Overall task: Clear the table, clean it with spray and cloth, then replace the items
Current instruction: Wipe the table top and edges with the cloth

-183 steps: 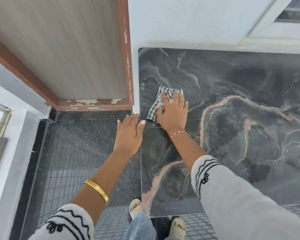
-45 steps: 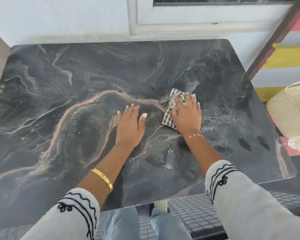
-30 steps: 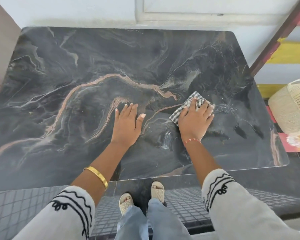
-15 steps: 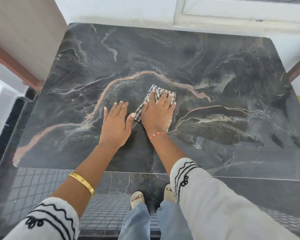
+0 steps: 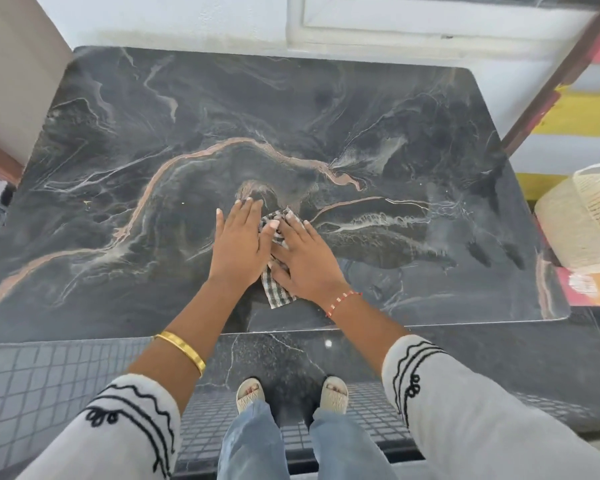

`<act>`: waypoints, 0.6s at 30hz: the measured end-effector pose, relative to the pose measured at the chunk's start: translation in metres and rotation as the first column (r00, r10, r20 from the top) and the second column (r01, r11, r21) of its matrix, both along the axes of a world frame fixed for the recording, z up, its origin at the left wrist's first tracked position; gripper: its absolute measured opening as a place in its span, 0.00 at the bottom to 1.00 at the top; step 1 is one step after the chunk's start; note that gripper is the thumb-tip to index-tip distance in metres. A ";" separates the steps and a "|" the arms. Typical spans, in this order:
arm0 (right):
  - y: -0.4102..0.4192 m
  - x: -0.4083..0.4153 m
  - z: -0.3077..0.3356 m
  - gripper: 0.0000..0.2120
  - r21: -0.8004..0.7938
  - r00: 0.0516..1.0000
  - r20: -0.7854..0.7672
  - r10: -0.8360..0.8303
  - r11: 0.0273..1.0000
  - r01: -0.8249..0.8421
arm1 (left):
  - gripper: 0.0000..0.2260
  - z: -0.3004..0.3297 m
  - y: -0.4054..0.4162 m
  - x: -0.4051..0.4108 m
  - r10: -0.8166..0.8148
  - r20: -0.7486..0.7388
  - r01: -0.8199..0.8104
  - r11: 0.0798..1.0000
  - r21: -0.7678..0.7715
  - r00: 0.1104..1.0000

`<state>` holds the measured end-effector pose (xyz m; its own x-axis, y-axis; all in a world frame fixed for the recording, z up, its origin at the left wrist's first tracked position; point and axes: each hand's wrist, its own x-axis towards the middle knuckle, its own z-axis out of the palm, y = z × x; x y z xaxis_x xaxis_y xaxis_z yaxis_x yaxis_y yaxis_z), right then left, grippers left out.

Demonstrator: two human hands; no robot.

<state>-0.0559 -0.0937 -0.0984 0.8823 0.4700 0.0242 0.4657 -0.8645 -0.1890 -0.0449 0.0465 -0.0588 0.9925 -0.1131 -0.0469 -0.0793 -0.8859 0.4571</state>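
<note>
Your table [image 5: 413,116], a dark marbled slab with pale and copper veins running across it, fills most of the view and stands against a white wall [image 5: 174,22] under a white window frame [image 5: 430,26]. Beyond its right edge you have a woven basket [image 5: 582,216] resting on a surface with a red and orange patch, well apart from your hands, and yellow and white stripes show on the wall behind it. Below the near edge lies a dark floor [image 5: 49,382] with small square tiles, on which your two sandalled feet [image 5: 250,393] stand. Your left hand [image 5: 238,242] lies flat on the slab near its middle, fingers straight and together, holding nothing; its thumb side touches the cloth. Your right hand [image 5: 305,258] lies just beside it, palm down and fingers extended, pressing the checked cloth [image 5: 277,292] against the table. The cloth sits under that palm, with one corner showing between your two hands and another sticking out toward the near edge. A gold bangle [image 5: 182,348] circles your left forearm; a red beaded thread [image 5: 343,301] circles your right wrist.
</note>
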 end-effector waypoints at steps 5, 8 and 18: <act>-0.083 -0.003 0.004 0.26 -0.018 0.983 -0.061 -0.176 0.984 0.175 | 0.30 -0.010 -0.066 -0.012 -0.079 -0.040 0.080 0.997 0.001 0.996; -0.128 -0.008 0.005 0.29 -0.055 0.942 -0.065 -0.331 0.943 0.328 | 0.34 -0.018 -0.098 -0.017 -0.129 -0.042 0.130 0.991 0.017 0.991; -0.170 -0.062 -0.004 0.28 -0.053 0.634 0.024 -0.773 0.632 0.773 | 0.37 -0.016 -0.148 -0.028 -0.279 -0.034 0.280 0.960 0.013 0.960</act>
<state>-0.1177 -0.2634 -0.1021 0.9232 -0.3838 0.0205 -0.3780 -0.9164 -0.1316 -0.0733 -0.1011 -0.0744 0.9193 -0.3847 -0.0824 -0.3107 -0.8383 0.4480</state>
